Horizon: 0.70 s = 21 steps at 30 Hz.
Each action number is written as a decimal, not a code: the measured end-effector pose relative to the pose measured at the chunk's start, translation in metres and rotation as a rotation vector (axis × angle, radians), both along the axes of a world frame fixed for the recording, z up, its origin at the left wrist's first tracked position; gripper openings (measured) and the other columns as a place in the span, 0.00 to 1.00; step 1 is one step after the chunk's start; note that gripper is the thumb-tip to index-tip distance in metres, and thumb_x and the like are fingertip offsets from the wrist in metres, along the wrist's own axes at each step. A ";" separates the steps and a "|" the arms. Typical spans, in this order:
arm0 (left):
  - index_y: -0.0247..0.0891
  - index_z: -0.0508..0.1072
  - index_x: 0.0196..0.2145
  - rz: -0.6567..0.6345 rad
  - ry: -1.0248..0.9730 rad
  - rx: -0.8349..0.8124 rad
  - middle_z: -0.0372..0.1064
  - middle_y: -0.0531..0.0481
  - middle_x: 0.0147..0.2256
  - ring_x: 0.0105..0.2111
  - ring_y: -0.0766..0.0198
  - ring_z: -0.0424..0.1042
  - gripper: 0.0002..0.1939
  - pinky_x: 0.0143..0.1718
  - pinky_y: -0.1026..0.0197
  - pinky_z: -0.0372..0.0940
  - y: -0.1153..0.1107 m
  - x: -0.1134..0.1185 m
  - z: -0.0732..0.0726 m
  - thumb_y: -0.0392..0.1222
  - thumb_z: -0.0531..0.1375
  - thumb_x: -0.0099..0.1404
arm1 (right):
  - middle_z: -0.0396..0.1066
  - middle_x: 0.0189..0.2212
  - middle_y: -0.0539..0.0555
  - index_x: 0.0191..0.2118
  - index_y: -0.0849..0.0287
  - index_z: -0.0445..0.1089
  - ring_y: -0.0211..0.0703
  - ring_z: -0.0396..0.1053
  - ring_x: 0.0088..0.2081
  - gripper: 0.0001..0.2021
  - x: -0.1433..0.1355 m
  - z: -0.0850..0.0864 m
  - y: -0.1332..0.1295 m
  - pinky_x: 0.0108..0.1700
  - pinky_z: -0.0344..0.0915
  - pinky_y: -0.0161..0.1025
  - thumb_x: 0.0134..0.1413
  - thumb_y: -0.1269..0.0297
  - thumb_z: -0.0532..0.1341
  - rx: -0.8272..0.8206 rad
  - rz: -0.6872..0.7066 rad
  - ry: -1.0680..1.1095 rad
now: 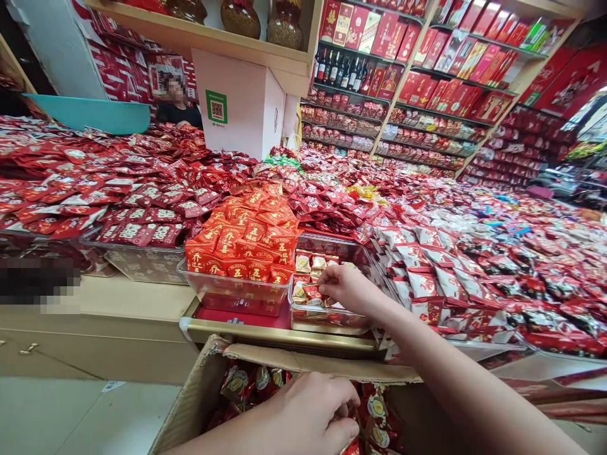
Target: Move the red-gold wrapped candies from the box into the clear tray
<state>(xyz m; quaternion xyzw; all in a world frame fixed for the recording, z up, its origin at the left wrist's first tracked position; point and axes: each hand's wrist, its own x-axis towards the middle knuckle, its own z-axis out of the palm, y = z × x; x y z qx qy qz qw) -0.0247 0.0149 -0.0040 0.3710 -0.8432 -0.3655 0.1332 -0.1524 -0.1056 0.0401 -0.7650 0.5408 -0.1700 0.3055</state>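
Note:
My right hand [348, 287] reaches into a clear plastic bin [332, 319] of gold and red wrapped sweets, its fingers pinched on a small red and gold packet [312, 292]. Lower down, my left hand [317, 404] is inside an open cardboard box [190, 395], fingers curled over red packets; a bit of red wrapper shows beneath the fingertips. More red packets with gold round labels [377, 407] lie in the box beside that hand. Left of the gold sweets stands a bin heaped with orange-red packets [246, 243].
Heaps of maroon packets [152, 215] and white-and-red packets [431, 265] fill bins on both sides. Behind are a pink box with a QR code [232, 104], a teal tray [90, 114], a person [177, 104] and stocked shelves [403, 95]. A beige cabinet [118, 341] stands at left.

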 end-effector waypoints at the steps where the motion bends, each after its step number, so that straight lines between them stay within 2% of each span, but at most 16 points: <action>1: 0.43 0.70 0.40 -0.004 -0.006 -0.010 0.73 0.50 0.35 0.33 0.58 0.71 0.12 0.31 0.63 0.60 0.000 0.000 -0.001 0.41 0.55 0.58 | 0.68 0.19 0.50 0.24 0.60 0.64 0.36 0.65 0.21 0.03 0.000 -0.003 -0.003 0.24 0.59 0.33 0.43 0.73 0.56 0.051 0.014 -0.006; 5: 0.43 0.71 0.40 -0.003 -0.031 -0.028 0.73 0.49 0.35 0.33 0.57 0.71 0.12 0.30 0.63 0.60 0.000 0.001 -0.004 0.42 0.55 0.58 | 0.69 0.20 0.50 0.26 0.61 0.64 0.34 0.66 0.21 0.02 0.002 -0.011 -0.011 0.23 0.60 0.31 0.42 0.73 0.56 0.181 0.072 -0.022; 9: 0.44 0.71 0.40 -0.011 -0.031 -0.057 0.73 0.49 0.35 0.34 0.57 0.71 0.12 0.31 0.63 0.61 0.000 0.002 -0.004 0.42 0.56 0.57 | 0.68 0.20 0.48 0.24 0.61 0.67 0.32 0.61 0.21 0.02 0.004 -0.014 -0.014 0.24 0.57 0.30 0.37 0.72 0.59 0.187 0.129 0.012; 12: 0.43 0.71 0.39 -0.025 -0.035 -0.080 0.73 0.50 0.34 0.33 0.58 0.71 0.11 0.31 0.64 0.61 0.000 0.002 -0.004 0.42 0.56 0.57 | 0.67 0.19 0.47 0.23 0.62 0.69 0.31 0.59 0.21 0.04 0.006 -0.015 -0.015 0.24 0.56 0.30 0.36 0.74 0.58 0.203 0.198 0.043; 17: 0.42 0.71 0.38 -0.047 -0.052 -0.106 0.73 0.49 0.33 0.32 0.58 0.71 0.10 0.30 0.64 0.61 -0.001 0.002 -0.003 0.41 0.56 0.58 | 0.70 0.20 0.48 0.25 0.63 0.72 0.33 0.61 0.22 0.09 0.007 -0.014 -0.015 0.24 0.56 0.30 0.37 0.76 0.55 0.209 0.253 0.090; 21: 0.42 0.71 0.38 -0.058 -0.076 -0.110 0.73 0.49 0.34 0.33 0.58 0.71 0.10 0.31 0.64 0.62 -0.003 0.001 -0.003 0.42 0.55 0.58 | 0.71 0.22 0.50 0.27 0.62 0.73 0.34 0.63 0.23 0.09 0.008 -0.015 -0.018 0.25 0.57 0.30 0.38 0.74 0.55 0.227 0.266 0.133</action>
